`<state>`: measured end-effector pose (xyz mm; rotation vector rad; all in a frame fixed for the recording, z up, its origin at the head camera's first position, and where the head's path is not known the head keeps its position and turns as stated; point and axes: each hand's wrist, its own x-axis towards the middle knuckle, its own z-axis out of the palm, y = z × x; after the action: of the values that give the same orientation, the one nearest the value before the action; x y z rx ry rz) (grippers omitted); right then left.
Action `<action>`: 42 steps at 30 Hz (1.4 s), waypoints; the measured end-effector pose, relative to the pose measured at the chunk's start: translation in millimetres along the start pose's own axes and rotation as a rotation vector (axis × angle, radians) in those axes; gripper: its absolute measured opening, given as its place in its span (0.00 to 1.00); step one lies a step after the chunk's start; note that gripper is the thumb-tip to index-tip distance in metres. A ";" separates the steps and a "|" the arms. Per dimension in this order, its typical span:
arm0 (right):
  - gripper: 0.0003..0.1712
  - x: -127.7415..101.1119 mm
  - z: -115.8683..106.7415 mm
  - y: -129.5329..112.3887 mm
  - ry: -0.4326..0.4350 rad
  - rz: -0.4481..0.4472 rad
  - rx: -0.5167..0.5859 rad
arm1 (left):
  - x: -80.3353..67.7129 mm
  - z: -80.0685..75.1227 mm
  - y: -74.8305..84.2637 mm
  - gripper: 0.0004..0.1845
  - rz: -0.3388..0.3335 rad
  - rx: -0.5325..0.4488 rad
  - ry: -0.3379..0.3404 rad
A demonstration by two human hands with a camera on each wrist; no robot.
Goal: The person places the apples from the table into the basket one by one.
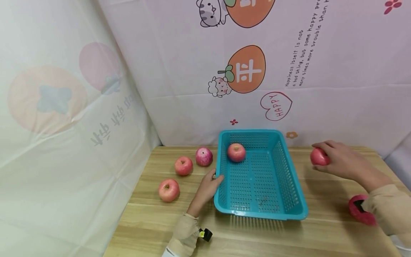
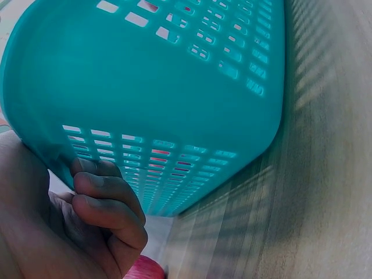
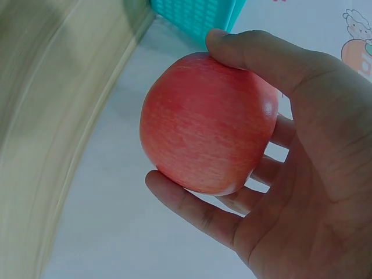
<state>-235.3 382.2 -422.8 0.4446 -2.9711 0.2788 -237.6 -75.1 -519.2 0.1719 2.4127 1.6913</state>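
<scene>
Printed pale cloth (image 1: 179,71) hangs behind a wood-grain surface (image 1: 141,225) as I watch, from my remote post, a person's two bare hands on the feed. Fingers of the right hand (image 1: 346,162) grasp a red apple (image 1: 319,157), the thumb set against its side, right of a blue basket (image 1: 257,214) and well apart from it. Smooth skin under a loosened thumb could, I judge, send that fruit rolling off the surface's far edge. Fingers of the left hand (image 1: 205,187) pinch the basket's left rim; an uneven tug there could slew or tip it, setting the lone basket apple (image 1: 236,152) rolling from the back left corner. Outside that wall sit a purple-streaked round item (image 1: 203,157), a pinkish apple (image 1: 183,166) and a nearer apple (image 1: 168,190), all at risk of a knock, by my reckoning, should the left arm swing outward. Beside the right sleeve (image 1: 386,207) shows a pink-red object (image 1: 361,217), too covered for me to identify; a dropped forearm could catch it.
</scene>
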 end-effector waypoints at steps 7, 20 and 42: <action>0.47 5.8 1.9 -9.9 -0.024 0.010 0.016 | -1.0 -0.4 -0.8 0.26 0.003 0.001 0.002; 0.49 15.4 5.6 -21.1 -0.037 0.021 0.036 | -4.1 0.8 -1.8 0.26 -0.009 0.006 0.001; 0.48 29.6 -1.6 -42.8 -0.048 0.003 0.053 | -1.2 0.5 0.7 0.25 0.010 -0.005 -0.002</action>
<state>-250.4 334.1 -409.9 0.4591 -3.0171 0.3532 -236.3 -74.7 -518.5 0.1847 2.4098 1.7001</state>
